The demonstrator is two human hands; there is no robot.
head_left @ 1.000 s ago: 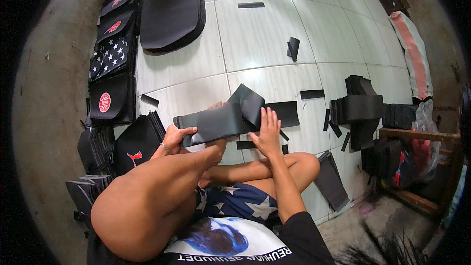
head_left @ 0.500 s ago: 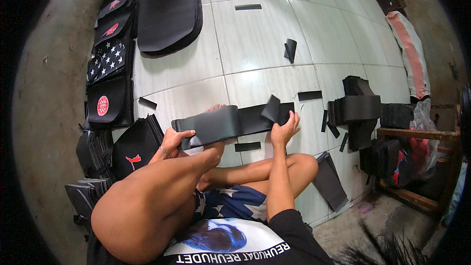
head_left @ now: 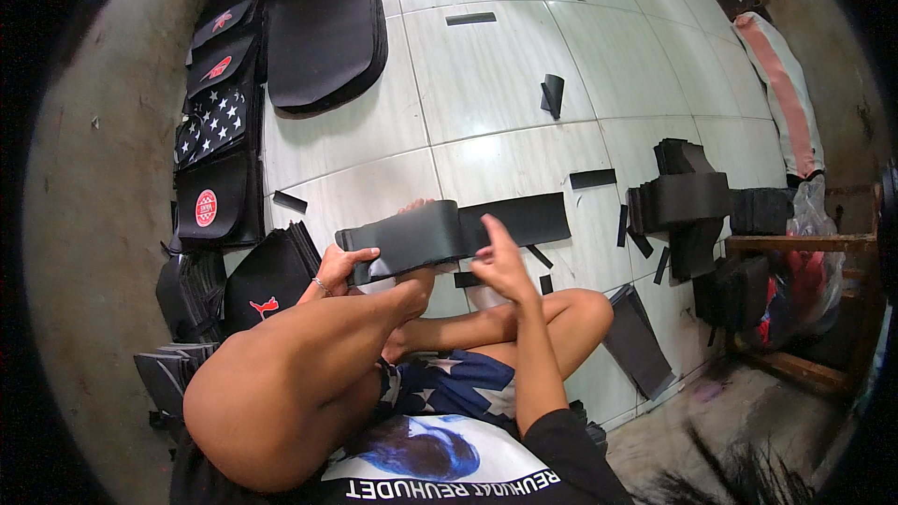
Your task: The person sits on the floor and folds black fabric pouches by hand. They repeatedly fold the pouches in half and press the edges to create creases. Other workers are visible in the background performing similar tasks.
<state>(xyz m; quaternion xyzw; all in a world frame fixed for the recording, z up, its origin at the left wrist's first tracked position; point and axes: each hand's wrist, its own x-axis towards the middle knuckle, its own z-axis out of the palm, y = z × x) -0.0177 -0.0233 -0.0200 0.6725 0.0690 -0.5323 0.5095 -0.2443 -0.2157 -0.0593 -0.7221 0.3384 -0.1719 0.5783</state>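
A long black strip of sheet material (head_left: pixel 402 243) lies across my raised foot, its near part folded over in a wide loop. My left hand (head_left: pixel 354 265) pinches the strip's left end, thumb on top. The strip's flat right part (head_left: pixel 524 217) rests on the tiles. My right hand (head_left: pixel 503 266) hovers just over the strip's lower edge, beside the fold, with the index finger stretched out and the thumb apart; nothing shows in it. Small black offcuts (head_left: pixel 538 255) lie just right of that hand.
Stacks of black flaps (head_left: pixel 327 42), some with red emblems, line the left wall. Right of me sit crossed bundles of black strips (head_left: pixel 678 201), a loose strip (head_left: pixel 641 341) and a wooden frame (head_left: pixel 804 243). Several offcuts (head_left: pixel 470 19) are scattered over the white tiled floor.
My right hand has left the strip's right end and moved left toward the fold. The small turned-up piece is off the strip, and more offcuts show beside it. My left hand keeps its hold.
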